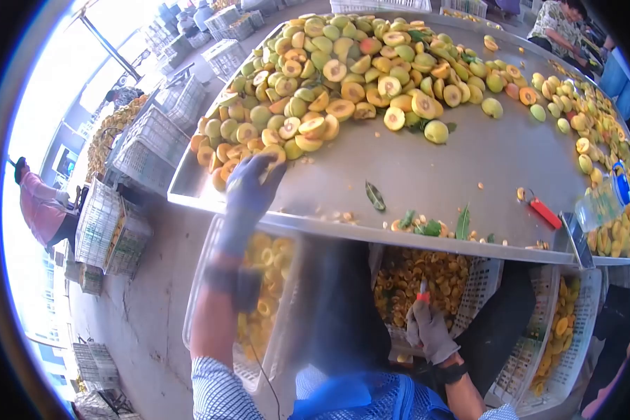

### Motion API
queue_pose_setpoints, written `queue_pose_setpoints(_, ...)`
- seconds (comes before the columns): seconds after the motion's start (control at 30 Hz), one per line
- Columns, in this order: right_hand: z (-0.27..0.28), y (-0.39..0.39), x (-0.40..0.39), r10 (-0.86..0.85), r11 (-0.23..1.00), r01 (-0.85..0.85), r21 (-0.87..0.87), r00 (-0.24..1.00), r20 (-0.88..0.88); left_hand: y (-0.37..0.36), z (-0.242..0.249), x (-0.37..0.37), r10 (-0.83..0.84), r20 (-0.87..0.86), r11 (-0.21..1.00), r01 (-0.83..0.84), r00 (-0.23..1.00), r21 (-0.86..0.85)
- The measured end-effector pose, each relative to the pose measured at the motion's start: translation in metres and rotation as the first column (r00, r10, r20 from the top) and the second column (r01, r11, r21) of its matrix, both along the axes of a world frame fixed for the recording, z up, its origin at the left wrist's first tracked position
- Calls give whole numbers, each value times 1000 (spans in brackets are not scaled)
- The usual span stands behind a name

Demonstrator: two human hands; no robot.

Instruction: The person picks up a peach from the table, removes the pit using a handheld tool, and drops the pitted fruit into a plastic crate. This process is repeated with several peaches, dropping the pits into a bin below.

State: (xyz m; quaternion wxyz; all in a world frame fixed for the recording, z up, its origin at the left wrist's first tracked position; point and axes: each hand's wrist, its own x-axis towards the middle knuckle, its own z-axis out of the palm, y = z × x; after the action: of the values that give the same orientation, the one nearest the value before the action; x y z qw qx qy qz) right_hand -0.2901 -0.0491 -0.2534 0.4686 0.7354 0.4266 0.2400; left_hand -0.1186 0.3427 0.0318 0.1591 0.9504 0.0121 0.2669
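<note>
My left hand [253, 183], in a grey glove, is at the near left edge of a heap of halved yellow peaches [343, 77] on a metal table [413, 175]. Its fingers are bent around a cut peach half [274, 153] at the heap's edge. Lower down, between my knees, my gloved right hand [430, 330] is closed round a small red-handled tool [423, 295], tip up; its working end is too small to make out. Beneath that hand stands a crate of orange-brown peach scraps [427, 269].
Left of my legs stands a crate [206, 280] of yellow peach pieces. On the table lie another red-handled tool [544, 213], leaves [375, 196] and a clear jug with a blue lid [602, 199]. Another crate [581, 343] is at right. A co-worker [563, 31] sits across the table.
</note>
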Motion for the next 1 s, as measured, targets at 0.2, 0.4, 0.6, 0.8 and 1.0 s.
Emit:
queue_pose_setpoints(0.2, 86, 6, 10, 779, -248, 942, -228, 54, -625, -10, -17, 143, 220, -350, 973, -229, 911, 14)
queue_pose_setpoints(0.4, 62, 10, 16, 787, -309, 887, -343, 36, -616, -47, -47, 116, 117, -384, 981, -47, 916, 186)
queue_pose_setpoints(0.6, 79, 30, 12, 802, -298, 886, -354, 32, -597, -90, -29, 52, -120, -460, 861, 323, 880, 393)
queue_pose_setpoints(0.8, 171, 28, 19, 888, -263, 929, -262, 126, -442, -111, -23, 2, -369, -136, 838, 265, 920, -476)
queue_pose_setpoints(1.0, 234, 53, 46, 835, -265, 946, 186, 321, -447, -187, -39, -68, -420, 123, 396, 304, 899, -866)
